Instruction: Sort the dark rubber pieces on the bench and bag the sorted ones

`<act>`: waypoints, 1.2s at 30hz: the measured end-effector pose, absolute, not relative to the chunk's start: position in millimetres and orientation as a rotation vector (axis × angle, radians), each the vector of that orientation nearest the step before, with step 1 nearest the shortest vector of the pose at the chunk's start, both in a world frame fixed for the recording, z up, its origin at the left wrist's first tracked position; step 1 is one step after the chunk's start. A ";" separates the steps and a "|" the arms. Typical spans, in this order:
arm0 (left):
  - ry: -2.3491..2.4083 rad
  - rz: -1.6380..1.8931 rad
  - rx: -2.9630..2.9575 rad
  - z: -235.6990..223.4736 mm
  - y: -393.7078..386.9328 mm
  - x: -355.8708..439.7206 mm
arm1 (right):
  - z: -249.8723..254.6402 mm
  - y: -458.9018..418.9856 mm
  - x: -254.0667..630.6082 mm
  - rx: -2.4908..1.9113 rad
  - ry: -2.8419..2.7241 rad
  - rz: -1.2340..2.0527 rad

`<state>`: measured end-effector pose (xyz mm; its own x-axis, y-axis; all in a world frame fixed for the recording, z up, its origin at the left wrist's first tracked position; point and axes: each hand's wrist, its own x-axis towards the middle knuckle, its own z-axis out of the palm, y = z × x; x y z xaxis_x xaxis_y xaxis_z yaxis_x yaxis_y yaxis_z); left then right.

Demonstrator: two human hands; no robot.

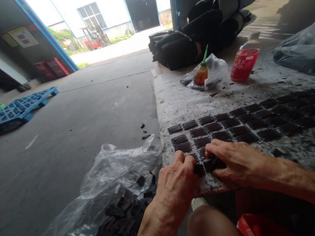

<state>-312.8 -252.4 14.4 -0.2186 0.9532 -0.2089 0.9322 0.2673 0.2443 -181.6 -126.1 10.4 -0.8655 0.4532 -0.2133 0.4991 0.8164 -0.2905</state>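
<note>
Gripping dark pieces (213, 164) with the right hand (235, 162) at the near edge of the desk (170, 107), touching a black piece (199, 170) with the left hand (176, 176) — pinched or pressed, cannot tell. Might skew neighbouring rows (230, 123) by brushing past — or, through a loose grip, drop something into the plastic bag (108, 159).

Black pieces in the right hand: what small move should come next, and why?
Probably lay one of the black pieces flat, lined up with the rows of pieces just beyond: the right hand has them between thumb and fingers by the near edge of the table, and the left hand is close, its fingertips at another piece, perhaps able to steady it.
</note>
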 end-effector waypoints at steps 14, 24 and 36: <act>2.162 0.105 1.771 20.4 -249.9 -316.7 | 5.8 -133.0 -172.6 0.725 2.953 -0.512; 2.066 0.266 1.748 7.3 -260.0 -320.1 | 2.8 -129.0 -170.3 0.611 2.994 -0.535; 2.141 0.343 1.773 -3.1 -269.4 -309.5 | -5.7 -129.4 -164.9 0.375 3.251 -0.325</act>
